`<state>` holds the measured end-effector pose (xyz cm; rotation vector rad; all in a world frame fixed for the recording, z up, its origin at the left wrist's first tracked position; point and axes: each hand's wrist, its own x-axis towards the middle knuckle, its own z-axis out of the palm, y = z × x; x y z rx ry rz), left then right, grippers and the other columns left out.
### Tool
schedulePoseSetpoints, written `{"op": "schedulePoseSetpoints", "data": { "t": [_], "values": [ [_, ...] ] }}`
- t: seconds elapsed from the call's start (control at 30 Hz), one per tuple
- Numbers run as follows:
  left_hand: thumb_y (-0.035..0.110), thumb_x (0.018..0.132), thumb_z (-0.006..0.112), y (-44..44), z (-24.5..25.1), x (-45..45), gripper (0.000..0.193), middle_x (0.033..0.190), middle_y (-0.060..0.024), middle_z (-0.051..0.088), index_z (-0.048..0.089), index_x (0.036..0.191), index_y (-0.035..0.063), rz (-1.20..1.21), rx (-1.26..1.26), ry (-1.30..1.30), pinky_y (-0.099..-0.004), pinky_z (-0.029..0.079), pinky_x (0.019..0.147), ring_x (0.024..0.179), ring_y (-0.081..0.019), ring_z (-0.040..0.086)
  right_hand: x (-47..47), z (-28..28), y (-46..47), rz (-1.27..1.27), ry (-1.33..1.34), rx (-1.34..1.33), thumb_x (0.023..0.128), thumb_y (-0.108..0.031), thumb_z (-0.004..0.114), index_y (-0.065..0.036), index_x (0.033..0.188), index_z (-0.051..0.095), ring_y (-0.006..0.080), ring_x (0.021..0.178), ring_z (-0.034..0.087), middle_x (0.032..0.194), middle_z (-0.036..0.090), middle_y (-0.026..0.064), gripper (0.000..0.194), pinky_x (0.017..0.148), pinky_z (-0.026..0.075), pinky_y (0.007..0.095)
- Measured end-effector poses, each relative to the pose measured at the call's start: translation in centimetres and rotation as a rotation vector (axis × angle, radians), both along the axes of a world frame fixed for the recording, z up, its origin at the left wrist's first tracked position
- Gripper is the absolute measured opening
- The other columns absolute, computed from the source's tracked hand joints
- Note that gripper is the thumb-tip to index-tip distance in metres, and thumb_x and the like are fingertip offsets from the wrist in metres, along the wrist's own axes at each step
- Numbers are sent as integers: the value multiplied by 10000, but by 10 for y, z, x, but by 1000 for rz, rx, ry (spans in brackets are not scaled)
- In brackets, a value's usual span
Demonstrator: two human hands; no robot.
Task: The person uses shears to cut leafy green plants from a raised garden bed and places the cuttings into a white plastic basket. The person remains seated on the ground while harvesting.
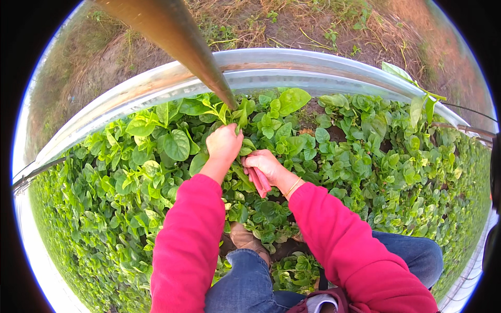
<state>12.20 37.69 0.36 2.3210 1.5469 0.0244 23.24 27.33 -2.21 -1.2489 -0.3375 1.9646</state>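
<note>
My left hand [225, 143] is closed around a bunch of leafy green stems [242, 176], with leaves above the fist and stalks below it. Just to the right and lower, my right hand [266, 166] grips a pink handle-like object [259, 182]. Whether it has a blade cannot be seen. The fingertips of that hand are close against the stalks. Broad-leaved green plants [176, 144], which look like Malabar spinach, grow thickly around both hands.
A metal pole [188, 47] slants down to the plants just beyond my left hand. Clear plastic sheeting [297, 62] borders the bed, and a cut-looking sprig [419, 103] hangs over it. Dry grass and soil [274, 31] lie outside. My shoe [246, 238] stands among the plants.
</note>
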Motion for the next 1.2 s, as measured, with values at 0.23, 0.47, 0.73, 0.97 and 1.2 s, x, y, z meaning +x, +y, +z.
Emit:
{"op": "schedulePoseSetpoints", "data": {
  "t": [0.23,0.47,0.73,0.97,1.2],
  "values": [
    [150,754,689,-59,54,-51,227,778,-122,640,687,978,115,-355,-61,-373,-412,507,627,692,-327,640,53,72,-52,-29,30,137,752,-48,577,-14,1026,527,198,726,639,912,622,99,280,631,515,304],
    [67,747,731,-73,100,-49,205,839,-130,662,689,945,100,-492,-323,-561,-396,510,640,738,-326,644,77,146,-37,179,183,324,644,-187,662,6,1192,546,207,778,650,850,648,121,592,768,481,305],
    [99,736,706,-70,126,-49,218,884,-106,597,675,952,102,-587,-392,-690,-403,476,602,737,-328,614,96,158,-24,82,117,407,626,-227,721,33,1233,512,232,647,619,826,655,235,693,522,421,245],
    [76,734,714,-72,145,-51,221,816,-97,563,666,949,79,-586,-488,-838,-385,457,606,727,-326,580,127,196,-23,-66,152,707,664,-228,684,51,1215,498,287,735,642,849,643,227,645,559,459,289],
    [23,842,682,-82,162,-79,211,968,-38,677,639,1048,16,-127,-847,-1140,-279,501,770,870,-108,617,178,285,-17,-438,41,1069,795,-262,609,40,1258,470,308,940,582,1085,572,182,570,690,482,372]
  ]
}}
